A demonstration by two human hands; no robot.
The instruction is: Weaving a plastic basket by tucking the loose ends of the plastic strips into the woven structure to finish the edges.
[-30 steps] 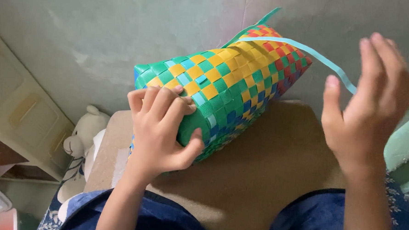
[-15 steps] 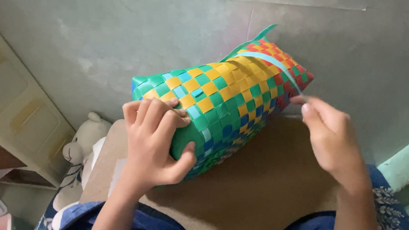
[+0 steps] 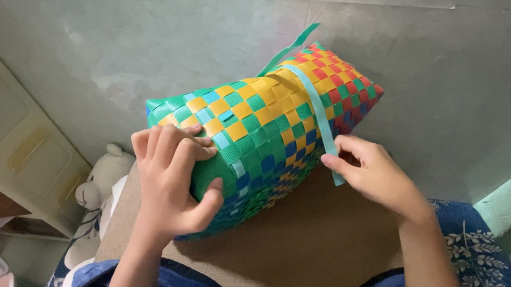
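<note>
A grey-green concrete floor [image 3: 98, 56] is filling the background, with a brown board [image 3: 320, 249] lying across the person's lap over blue patterned fabric [image 3: 480, 256]. A woven basket [image 3: 268, 121] of green, yellow, orange, red and blue plastic strips is lying on its side on that board, its near end toward the person and its far end tilting up and away to the right.

The left hand [image 3: 170, 180] is pressing down on the near end of the basket, fingers spread over the top and thumb wrapping around the lower side, so it is clamped on the weave. The right hand [image 3: 369, 174] is sitting just beside the basket's right flank, its thumb and forefinger pinching together on the lower end of 1 loose light-teal strip [image 3: 320, 115]. That strip is running up over the basket's top, across the yellow and green squares. A second, darker green strip end [image 3: 291, 47] is sticking up from the far top edge.

At the lower left, a white stuffed toy [image 3: 101, 183] is lying on the floor beside a cream plastic drawer unit [image 3: 19, 150]. A pale green edge [image 3: 505, 206] is showing at the right.
</note>
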